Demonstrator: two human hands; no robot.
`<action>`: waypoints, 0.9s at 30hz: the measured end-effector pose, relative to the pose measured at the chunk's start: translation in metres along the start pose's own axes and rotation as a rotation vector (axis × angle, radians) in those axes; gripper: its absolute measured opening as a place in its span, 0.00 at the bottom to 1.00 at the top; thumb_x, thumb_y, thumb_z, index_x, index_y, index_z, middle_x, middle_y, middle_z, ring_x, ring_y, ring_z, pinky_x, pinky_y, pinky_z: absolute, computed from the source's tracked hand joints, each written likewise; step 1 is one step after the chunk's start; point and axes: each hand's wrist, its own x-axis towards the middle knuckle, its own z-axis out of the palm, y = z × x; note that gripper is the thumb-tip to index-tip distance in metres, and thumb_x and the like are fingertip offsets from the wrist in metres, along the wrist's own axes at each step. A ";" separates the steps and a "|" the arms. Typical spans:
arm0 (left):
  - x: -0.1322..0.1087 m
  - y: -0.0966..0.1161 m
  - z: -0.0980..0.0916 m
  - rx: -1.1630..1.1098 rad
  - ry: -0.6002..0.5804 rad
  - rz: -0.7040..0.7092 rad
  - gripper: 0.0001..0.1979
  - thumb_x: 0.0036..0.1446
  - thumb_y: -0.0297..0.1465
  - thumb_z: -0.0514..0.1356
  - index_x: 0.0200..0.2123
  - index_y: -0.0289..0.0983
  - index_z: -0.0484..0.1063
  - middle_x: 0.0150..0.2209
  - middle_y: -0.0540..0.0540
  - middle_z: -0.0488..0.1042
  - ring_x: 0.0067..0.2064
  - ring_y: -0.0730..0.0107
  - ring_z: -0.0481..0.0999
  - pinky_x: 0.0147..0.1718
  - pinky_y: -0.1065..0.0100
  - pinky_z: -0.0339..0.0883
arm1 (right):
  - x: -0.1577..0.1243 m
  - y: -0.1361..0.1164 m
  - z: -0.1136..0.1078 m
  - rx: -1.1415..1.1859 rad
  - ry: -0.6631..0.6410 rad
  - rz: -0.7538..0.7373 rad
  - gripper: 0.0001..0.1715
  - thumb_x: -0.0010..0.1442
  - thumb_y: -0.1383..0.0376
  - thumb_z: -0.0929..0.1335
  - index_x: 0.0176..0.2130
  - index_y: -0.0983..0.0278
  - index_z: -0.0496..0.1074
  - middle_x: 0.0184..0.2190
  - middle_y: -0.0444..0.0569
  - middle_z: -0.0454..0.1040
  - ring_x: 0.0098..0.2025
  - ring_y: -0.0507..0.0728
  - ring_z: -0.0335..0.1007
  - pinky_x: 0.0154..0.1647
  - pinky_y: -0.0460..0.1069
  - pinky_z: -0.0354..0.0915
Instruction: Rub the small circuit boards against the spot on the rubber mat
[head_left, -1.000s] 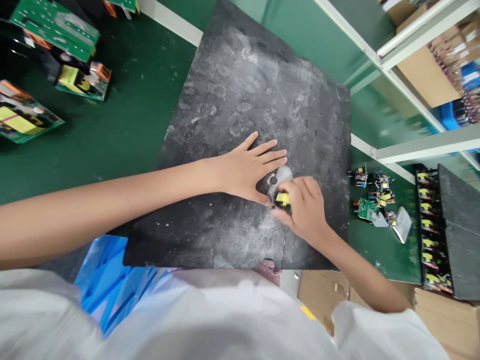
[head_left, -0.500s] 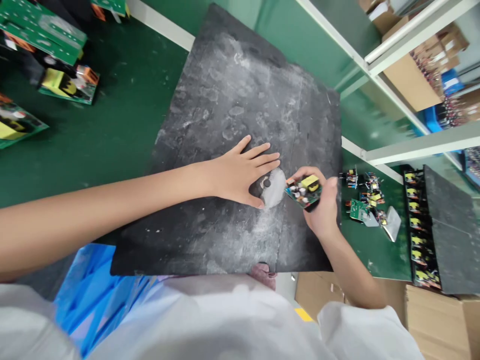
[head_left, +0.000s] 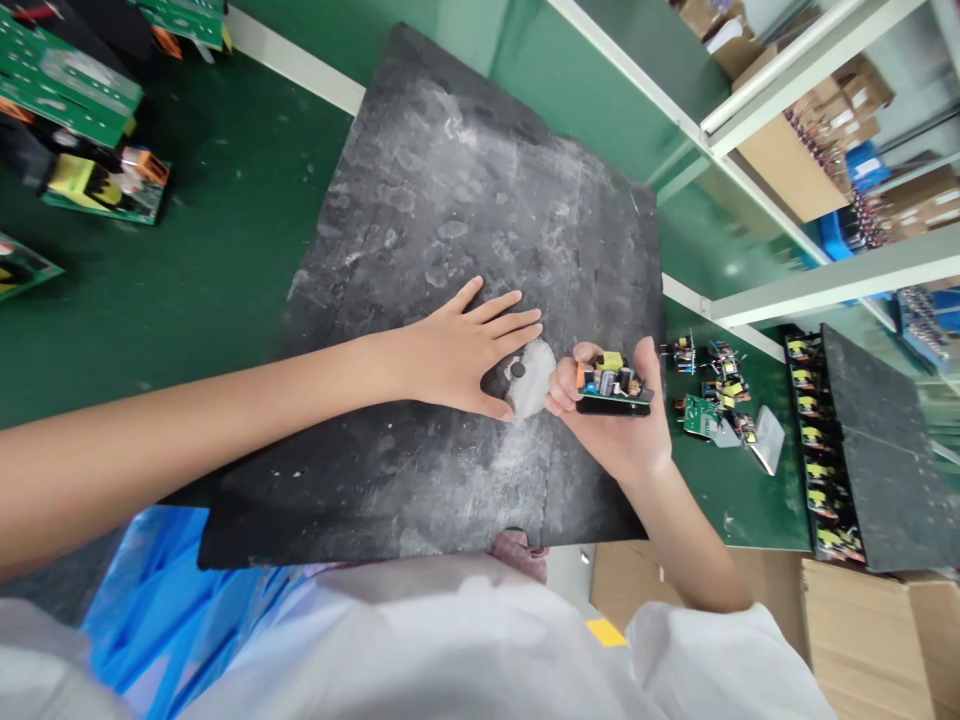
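— Where the green tabletop (head_left: 225, 250) runs out to the far left, what is seen?

— Larger green circuit boards (head_left: 75, 80) are seen lying there, well apart from the hands. Nearer the middle, a black mat (head_left: 420, 200), smeared with white residue, is laid across the tabletop.

— And the left hand (head_left: 457, 350)?

— It is pressed flat on the mat, palm down, with its fingers (head_left: 510, 320) spread and released; nothing is grasped. Just beside its fingertips a patch of white paste (head_left: 534, 362) is seen, with a small dark spot (head_left: 517, 370) in it.

— What is held further right?

— A small circuit board (head_left: 611, 385), bearing a yellow part and dark capacitors, is grasped by the right hand (head_left: 622, 425). Its fingers are curled around the board's edges, and it is held lifted just beside the paste, components up.

— Beyond that?

— More small boards (head_left: 712, 390) are scattered on the tabletop, and a black tray (head_left: 825, 450) with a row of yellow-topped parts is set at the far right, below white shelves (head_left: 825, 280).
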 end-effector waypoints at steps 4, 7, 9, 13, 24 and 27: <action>-0.001 -0.001 0.001 0.005 0.003 0.002 0.48 0.54 0.58 0.50 0.67 0.33 0.39 0.68 0.47 0.36 0.69 0.53 0.31 0.63 0.46 0.21 | 0.000 0.000 0.001 0.020 -0.007 0.010 0.33 0.63 0.40 0.42 0.35 0.59 0.57 0.24 0.44 0.56 0.25 0.56 0.56 0.30 0.52 0.61; -0.001 -0.001 0.001 0.004 0.007 0.001 0.49 0.54 0.58 0.50 0.67 0.33 0.39 0.68 0.47 0.35 0.68 0.53 0.31 0.63 0.46 0.20 | -0.001 0.002 0.001 0.138 -0.047 0.008 0.33 0.64 0.41 0.45 0.35 0.59 0.60 0.24 0.45 0.57 0.25 0.56 0.56 0.30 0.52 0.59; -0.001 -0.001 0.001 0.001 0.007 -0.002 0.49 0.54 0.58 0.50 0.67 0.33 0.39 0.68 0.47 0.35 0.68 0.53 0.31 0.62 0.47 0.19 | -0.001 0.001 0.002 0.235 -0.085 0.010 0.31 0.65 0.41 0.48 0.35 0.60 0.62 0.24 0.45 0.58 0.25 0.56 0.56 0.30 0.51 0.59; 0.000 -0.001 0.002 -0.006 -0.011 -0.008 0.49 0.54 0.57 0.52 0.67 0.33 0.38 0.68 0.47 0.35 0.68 0.52 0.30 0.62 0.48 0.17 | -0.004 -0.002 0.003 0.371 -0.089 0.092 0.33 0.65 0.42 0.48 0.34 0.60 0.65 0.24 0.45 0.58 0.25 0.55 0.55 0.30 0.50 0.58; -0.002 -0.002 0.000 0.018 -0.010 -0.018 0.49 0.54 0.56 0.54 0.67 0.35 0.37 0.68 0.49 0.33 0.68 0.56 0.29 0.61 0.50 0.16 | -0.005 -0.008 0.003 0.857 0.156 0.176 0.35 0.67 0.45 0.49 0.34 0.65 0.68 0.27 0.46 0.60 0.26 0.51 0.55 0.30 0.46 0.60; -0.003 -0.004 0.001 0.036 -0.018 -0.029 0.49 0.54 0.56 0.54 0.67 0.35 0.38 0.68 0.50 0.33 0.68 0.57 0.28 0.61 0.52 0.15 | -0.003 -0.010 -0.001 0.931 0.240 0.180 0.33 0.67 0.46 0.49 0.33 0.65 0.67 0.26 0.46 0.61 0.24 0.50 0.54 0.28 0.45 0.60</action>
